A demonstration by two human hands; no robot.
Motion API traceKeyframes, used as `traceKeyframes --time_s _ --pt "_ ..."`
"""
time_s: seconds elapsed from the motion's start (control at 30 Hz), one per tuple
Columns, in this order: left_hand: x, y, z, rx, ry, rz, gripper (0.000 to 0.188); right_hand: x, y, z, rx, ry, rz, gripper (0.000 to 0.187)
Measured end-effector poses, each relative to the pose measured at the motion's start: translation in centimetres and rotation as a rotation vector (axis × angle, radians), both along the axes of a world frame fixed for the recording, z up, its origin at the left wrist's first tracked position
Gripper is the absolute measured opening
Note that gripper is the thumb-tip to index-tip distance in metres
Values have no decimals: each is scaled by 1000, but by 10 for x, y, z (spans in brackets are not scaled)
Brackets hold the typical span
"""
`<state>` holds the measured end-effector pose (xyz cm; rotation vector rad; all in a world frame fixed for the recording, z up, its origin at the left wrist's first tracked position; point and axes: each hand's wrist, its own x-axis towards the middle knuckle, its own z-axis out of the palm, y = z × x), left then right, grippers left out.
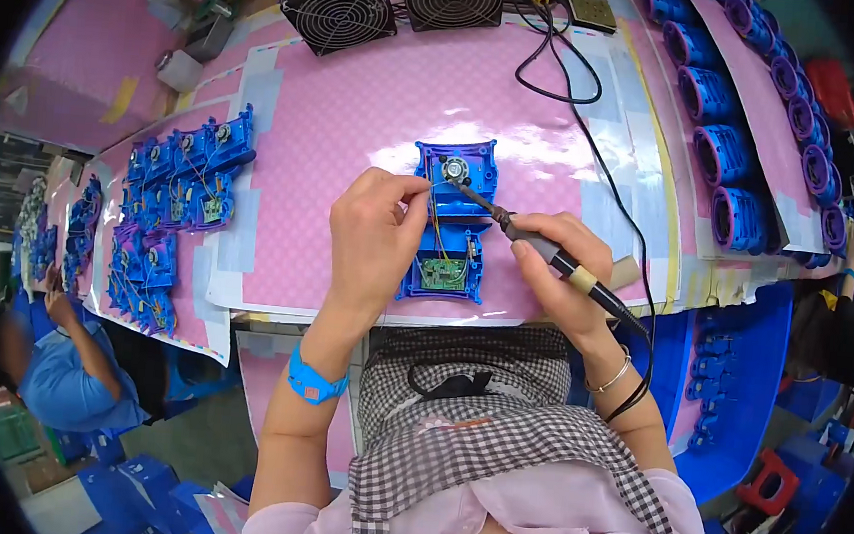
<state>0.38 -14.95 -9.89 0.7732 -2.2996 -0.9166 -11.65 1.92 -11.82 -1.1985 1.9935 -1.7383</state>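
In front of me on the pink table cover lies an opened blue plastic casing (487,161) in two halves. A round speaker (453,171) sits in the far half, and a green circuit board (444,273) in the near one, with thin wires running between them. My right hand (563,263) grips a soldering iron (552,255) like a pen, its tip at the speaker's edge. My left hand (378,225) is pinched at the speaker's left side, on what looks like a thin wire; the fingertips partly hide it.
Several similar opened blue casings (184,173) stand at the left. Two black fans (339,14) sit at the back, near the iron's black cable (620,177). Rows of blue round housings (722,155) line the right. A blue bin (738,392) is below right; a person (68,369) sits at left.
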Motion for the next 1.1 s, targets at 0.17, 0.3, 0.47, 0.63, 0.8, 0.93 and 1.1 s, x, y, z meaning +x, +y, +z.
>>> traceKeyframes --time_s 0.17,0.3,0.47,0.63,0.8,0.93,1.1 --pt "1 0 2 -12 -5 -11 10 2 2 5 71 9 -9 20" --pt "2 6 4 -35 1 -20 13 -7 9 8 -57 -76 -107 17" --pt "-7 10 0 -70 -10 -65 13 -21 10 7 -8 -89 -113 15" --pt "-15 9 -3 -49 -55 -96 16 -20 4 6 31 2 -58 14" --pt "-16 8 -7 -60 -35 -109 16 -20 3 8 40 5 -54 15" --pt "-20 6 -14 -131 13 -99 17 -20 2 8 48 22 -55 15" --pt "-12 -3 -8 -140 42 -87 16 -20 1 7 41 15 -36 14"
